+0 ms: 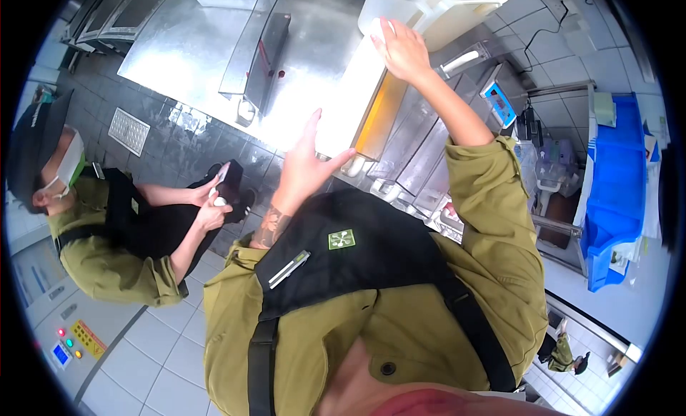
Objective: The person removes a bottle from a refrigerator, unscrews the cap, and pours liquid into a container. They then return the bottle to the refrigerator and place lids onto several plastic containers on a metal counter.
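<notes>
Over the front edge of the bright steel counter (314,51), my left hand (307,166) is open, thumb and fingers spread. Its thumb is near the near end of a long white board (361,87), which has a yellow board or side (384,116) along its right. My right hand (401,50) is farther forward, at the board's far end, with its fingers bent over something small and white that I cannot make out. A translucent plastic container (393,5) stands just beyond that hand.
Left, a co-worker (107,237) in cap and mask holds a dark object (229,180). A steel box-like fixture (257,58) sits on the counter. To the right are a white-handled tool (459,63), a blue-framed display (499,105) and a blue plastic bin (618,180).
</notes>
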Available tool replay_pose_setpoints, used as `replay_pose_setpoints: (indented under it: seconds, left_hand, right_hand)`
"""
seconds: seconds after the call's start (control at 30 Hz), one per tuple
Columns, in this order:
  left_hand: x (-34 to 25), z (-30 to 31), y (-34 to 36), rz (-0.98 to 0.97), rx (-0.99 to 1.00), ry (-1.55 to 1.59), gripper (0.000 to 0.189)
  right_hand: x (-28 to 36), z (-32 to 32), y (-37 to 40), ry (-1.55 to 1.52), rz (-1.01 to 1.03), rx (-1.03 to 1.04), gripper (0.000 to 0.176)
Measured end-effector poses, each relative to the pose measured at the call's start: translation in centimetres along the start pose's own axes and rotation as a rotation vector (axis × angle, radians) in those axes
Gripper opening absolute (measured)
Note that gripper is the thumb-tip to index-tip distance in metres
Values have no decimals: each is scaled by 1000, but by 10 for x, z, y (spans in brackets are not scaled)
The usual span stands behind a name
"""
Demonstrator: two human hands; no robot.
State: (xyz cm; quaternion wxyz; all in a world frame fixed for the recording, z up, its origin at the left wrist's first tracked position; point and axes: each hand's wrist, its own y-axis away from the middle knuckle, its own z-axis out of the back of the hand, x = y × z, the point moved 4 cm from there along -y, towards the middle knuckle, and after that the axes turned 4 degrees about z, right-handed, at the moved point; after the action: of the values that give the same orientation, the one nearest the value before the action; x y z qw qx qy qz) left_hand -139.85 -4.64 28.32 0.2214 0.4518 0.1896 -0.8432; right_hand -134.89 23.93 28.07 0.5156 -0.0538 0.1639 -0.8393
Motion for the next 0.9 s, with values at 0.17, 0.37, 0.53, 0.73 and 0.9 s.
replay_pose_setpoints:
  seconds: [0.17, 0.37, 0.53, 0.73, 0.9]
  left_hand:
    - [12, -19, 10, 229, -20, 421, 68]
    - [26, -28, 13, 229, -91, 633, 59]
    - [22, -27, 14, 210, -136, 699, 51]
    - [17, -25, 14, 120, -262, 454, 43]
    - [14, -22, 15, 216, -247, 380, 39]
  right_hand:
    - [1, -1, 2, -10, -2, -33, 56]
    - [1, -2, 0, 6, 16, -59, 57]
    - [0, 2, -6, 27, 16, 35, 60]
    - [-3, -2, -10, 24, 73, 0, 63]
    - [-13, 4, -30, -88, -1, 142, 53]
